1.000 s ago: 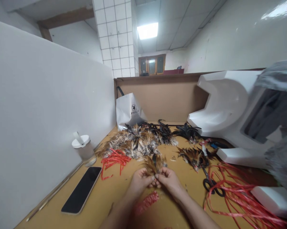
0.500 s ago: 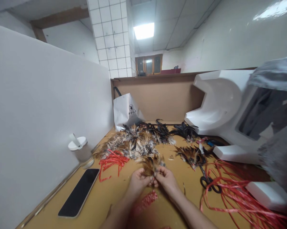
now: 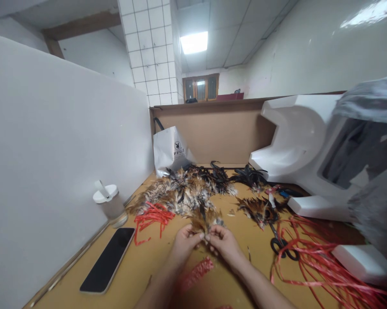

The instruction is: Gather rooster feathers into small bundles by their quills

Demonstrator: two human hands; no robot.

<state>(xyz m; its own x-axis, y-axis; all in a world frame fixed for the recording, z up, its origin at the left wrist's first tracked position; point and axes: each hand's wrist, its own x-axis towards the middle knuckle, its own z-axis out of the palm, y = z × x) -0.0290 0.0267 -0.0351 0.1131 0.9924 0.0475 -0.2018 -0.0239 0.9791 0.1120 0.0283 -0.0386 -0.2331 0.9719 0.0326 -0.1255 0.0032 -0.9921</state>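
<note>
Between my two hands, low over the front middle of the table, is a small bunch of brown and dark feathers (image 3: pixel 202 219), its tips pointing away from me. My left hand (image 3: pixel 186 243) pinches the base of the bunch from the left. From the right, my right hand (image 3: pixel 223 243) closes thumb and fingers on the same base, the fingertips of both hands nearly meeting. Just beyond lies a big heap of mottled brown, grey and black feathers (image 3: pixel 180 193). On the table below my wrists is a flat red strip (image 3: pixel 198 272).
Red plastic strips (image 3: pixel 154 218) lie left of my hands, near a phone (image 3: pixel 108 259) and a lidded cup (image 3: pixel 111 204). To the right are a feather bundle (image 3: pixel 257 210), black-handled scissors (image 3: pixel 285 249), loose red ribbons (image 3: pixel 322 266) and white foam (image 3: pixel 293 137). A bag (image 3: pixel 170 148) stands behind.
The fingers of both hands have shifted slightly at the base of the feather bunch, and the thumbs have come closer together. The bunch stays in about the same place.
</note>
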